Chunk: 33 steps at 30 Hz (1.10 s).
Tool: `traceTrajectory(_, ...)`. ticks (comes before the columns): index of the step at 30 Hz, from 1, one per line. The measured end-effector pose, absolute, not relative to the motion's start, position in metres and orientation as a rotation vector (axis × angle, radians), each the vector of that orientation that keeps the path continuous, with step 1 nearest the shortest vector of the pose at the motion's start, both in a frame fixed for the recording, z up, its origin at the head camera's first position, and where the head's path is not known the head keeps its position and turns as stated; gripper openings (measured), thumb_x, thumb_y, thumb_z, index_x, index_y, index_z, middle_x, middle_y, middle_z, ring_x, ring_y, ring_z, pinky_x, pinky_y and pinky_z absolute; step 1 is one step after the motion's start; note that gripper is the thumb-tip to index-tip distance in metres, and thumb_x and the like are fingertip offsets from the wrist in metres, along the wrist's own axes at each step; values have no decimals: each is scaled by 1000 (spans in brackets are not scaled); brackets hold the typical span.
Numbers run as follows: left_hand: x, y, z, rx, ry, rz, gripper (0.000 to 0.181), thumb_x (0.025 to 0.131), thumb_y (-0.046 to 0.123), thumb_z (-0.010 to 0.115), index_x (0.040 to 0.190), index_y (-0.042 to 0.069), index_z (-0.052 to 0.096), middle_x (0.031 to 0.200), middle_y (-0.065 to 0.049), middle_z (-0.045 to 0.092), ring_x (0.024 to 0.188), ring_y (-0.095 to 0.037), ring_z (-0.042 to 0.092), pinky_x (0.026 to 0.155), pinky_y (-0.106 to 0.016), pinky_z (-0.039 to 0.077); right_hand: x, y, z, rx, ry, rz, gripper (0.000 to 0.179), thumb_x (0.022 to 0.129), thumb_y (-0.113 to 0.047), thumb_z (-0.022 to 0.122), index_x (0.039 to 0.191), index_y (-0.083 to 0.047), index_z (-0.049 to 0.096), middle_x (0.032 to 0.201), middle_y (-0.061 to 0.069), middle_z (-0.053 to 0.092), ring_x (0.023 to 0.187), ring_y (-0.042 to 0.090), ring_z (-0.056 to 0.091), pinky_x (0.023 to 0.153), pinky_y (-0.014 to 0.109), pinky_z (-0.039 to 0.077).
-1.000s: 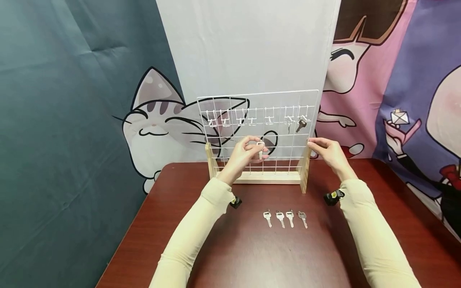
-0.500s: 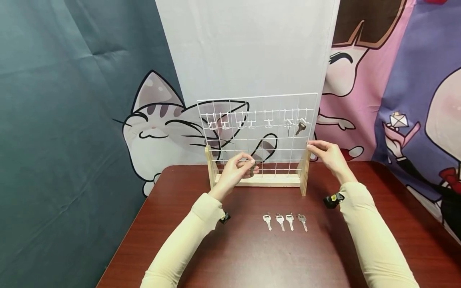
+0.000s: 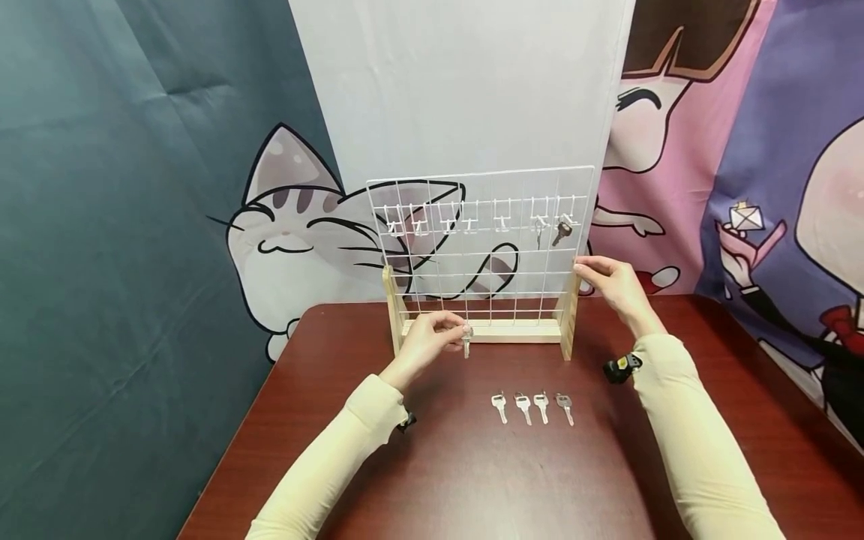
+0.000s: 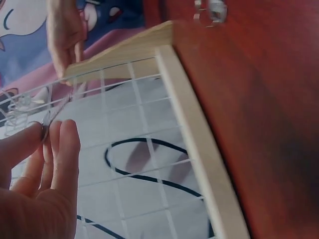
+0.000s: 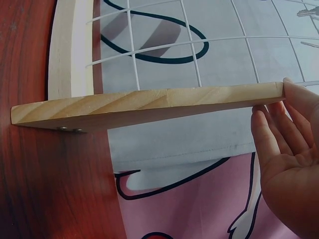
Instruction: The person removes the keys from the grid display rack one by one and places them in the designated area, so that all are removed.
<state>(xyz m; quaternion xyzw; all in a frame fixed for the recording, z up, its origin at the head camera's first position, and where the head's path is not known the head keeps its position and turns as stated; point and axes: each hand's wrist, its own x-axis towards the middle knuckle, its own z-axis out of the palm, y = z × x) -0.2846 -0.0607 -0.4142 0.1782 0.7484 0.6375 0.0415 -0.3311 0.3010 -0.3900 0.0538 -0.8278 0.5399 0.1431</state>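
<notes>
My left hand pinches a small metal key between thumb and fingers, low in front of a white wire grid rack. The key hangs blade down in the head view. In the left wrist view the same key shows edge-on at the fingertips. My right hand grips the top end of the rack's right wooden post, thumb on one face and fingers on the other, clear in the right wrist view. From hooks at the rack's right end hang a dark key and a thin key seen edge-on.
Several loose keys lie in a row on the red-brown table, in front of the rack. More white hooks line the grid to the left. A wooden base bar joins the posts. Printed cloths hang behind and beside the table.
My left hand, with the key in it, has come down and to the left, away from the middle of the grid. The right hand stays on the post.
</notes>
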Motion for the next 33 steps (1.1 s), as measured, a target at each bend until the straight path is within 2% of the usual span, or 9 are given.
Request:
traceTrajectory(3,-283,-65,-429,529,2274,1916,17,92,2,72,104,-9,70,92,-19,73,77,-25,71,81,-51,60,-331,301,-392,153,-2382,1552,47,97,-32,69,132,-1,64,112,-15,70,104,1,56,87,15,43)
traceTrajectory(7,-279,-69,-449,539,2273,1823,17,92,1,71,104,-11,70,93,-23,73,80,-31,73,79,-49,61,-331,301,-393,155,-2395,1540,48,98,-34,69,133,-2,64,114,-12,70,105,1,56,88,16,42)
traceTrajectory(16,-276,-69,-476,526,2284,1562,9,91,2,72,95,-6,73,82,-13,75,75,-28,74,71,-41,63,-333,300,-392,136,-2390,1572,48,97,-36,69,133,-4,65,112,-16,69,108,4,55,90,17,43)
traceTrajectory(21,-277,-68,-484,526,2285,1488,7,91,0,71,94,-6,73,81,-13,74,72,-22,74,67,-36,63,-334,301,-388,127,-2403,1565,50,96,-40,69,133,-5,65,113,-16,68,109,5,55,90,17,44)
traceTrajectory(23,-275,-68,-484,536,2289,1476,7,91,-1,71,93,-8,72,82,-18,74,72,-27,73,67,-38,63,-334,301,-387,128,-2405,1559,50,96,-40,68,133,-5,65,115,-14,69,110,5,55,90,17,44)
traceTrajectory(25,-276,-67,-485,548,2300,1452,6,90,-1,72,92,-7,72,81,-18,74,68,-25,72,64,-36,62,-333,301,-387,130,-2397,1558,50,96,-40,68,132,-5,65,114,-15,69,110,5,55,90,16,44)
traceTrajectory(28,-276,-65,-488,575,2340,1382,5,88,1,75,88,-3,72,77,-14,73,61,-20,67,60,-30,60,-333,301,-387,134,-2380,1568,49,96,-38,69,132,-4,65,113,-16,69,109,3,56,89,14,44)
traceTrajectory(30,-279,-64,-493,603,2393,1309,5,87,5,77,84,2,73,72,-6,71,58,-9,60,55,-21,54,-333,301,-388,137,-2379,1575,49,97,-37,69,132,-3,65,114,-15,69,108,2,56,88,13,44)
traceTrajectory(33,-281,-61,-496,667,2487,1186,6,86,8,78,81,8,74,66,2,66,57,-4,55,54,-17,46,-333,301,-389,138,-2385,1581,49,97,-35,69,134,-2,64,120,-9,70,108,2,55,88,12,44)
